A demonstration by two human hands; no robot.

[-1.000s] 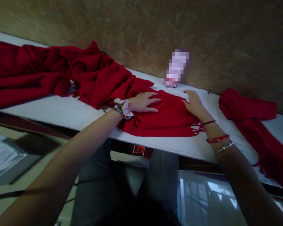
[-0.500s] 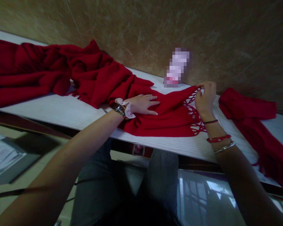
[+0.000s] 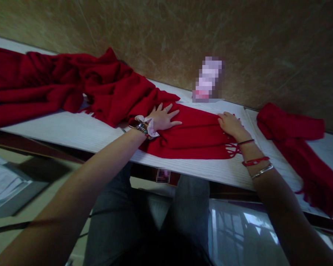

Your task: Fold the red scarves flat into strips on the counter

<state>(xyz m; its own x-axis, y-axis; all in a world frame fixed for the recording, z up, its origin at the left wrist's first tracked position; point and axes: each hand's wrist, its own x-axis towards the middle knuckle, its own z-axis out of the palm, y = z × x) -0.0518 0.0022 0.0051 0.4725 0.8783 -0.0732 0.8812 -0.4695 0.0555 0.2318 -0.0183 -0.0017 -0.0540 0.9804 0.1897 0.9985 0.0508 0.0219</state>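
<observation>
Resting left grip (image 3: 162, 118): spread wide, red scarf (image 3: 197, 131) beneath
Right grip (image 3: 231, 125): scarf's end beneath, cannot tell if holding

And we're indoors here; home, shop or office, I can't tell: a narrow white wood-grain counter (image 3: 52, 127) runs along a marbled brown wall (image 3: 155, 44), papers (image 3: 4, 184) in a grey box (image 3: 19, 207) below.

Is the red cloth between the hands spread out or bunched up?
Spread out: between the left hand and right hand, the red cloth lies mostly flat, with a few creases.
</observation>
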